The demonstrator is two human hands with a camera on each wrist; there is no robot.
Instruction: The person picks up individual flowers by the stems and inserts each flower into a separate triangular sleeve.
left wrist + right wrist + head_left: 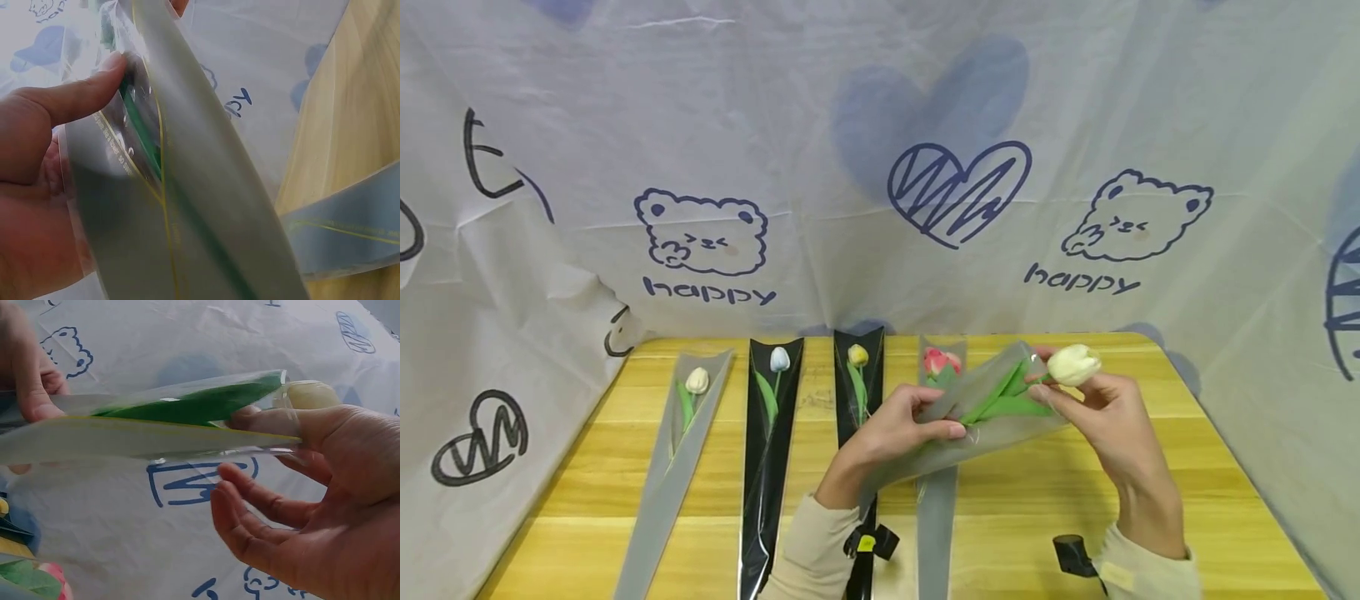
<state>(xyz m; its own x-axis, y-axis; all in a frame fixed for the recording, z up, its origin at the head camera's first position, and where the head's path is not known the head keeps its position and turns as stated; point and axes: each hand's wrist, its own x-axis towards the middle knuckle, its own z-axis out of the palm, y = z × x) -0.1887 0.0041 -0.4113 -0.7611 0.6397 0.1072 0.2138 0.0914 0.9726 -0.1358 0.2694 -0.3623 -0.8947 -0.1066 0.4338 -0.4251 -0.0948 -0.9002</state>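
My left hand (pixel 891 429) grips a grey flower sleeve (pixel 955 454) with a clear front, its thumb pressing on the film. Inside run a green stem (pixel 144 134) and green leaves (pixel 187 406). The cream-white tulip head (pixel 1075 365) pokes out past the sleeve's mouth on the right. At that mouth my right hand (pixel 1112 425) pinches the tulip just below its head, with the thumb (pixel 247 417) behind the clear film. The other right fingers hang loosely curled under the sleeve. The sleeve is held tilted above the table, its mouth end raised.
On the wooden table (pixel 1030 533) lie several sleeved tulips: a white one (pixel 697 381) in grey, a blue one (pixel 779 359) and a yellow one (pixel 857 356) in black, and a pink one (pixel 942 362) in grey, partly under the held sleeve. A printed cloth (pixel 820 167) hangs behind.
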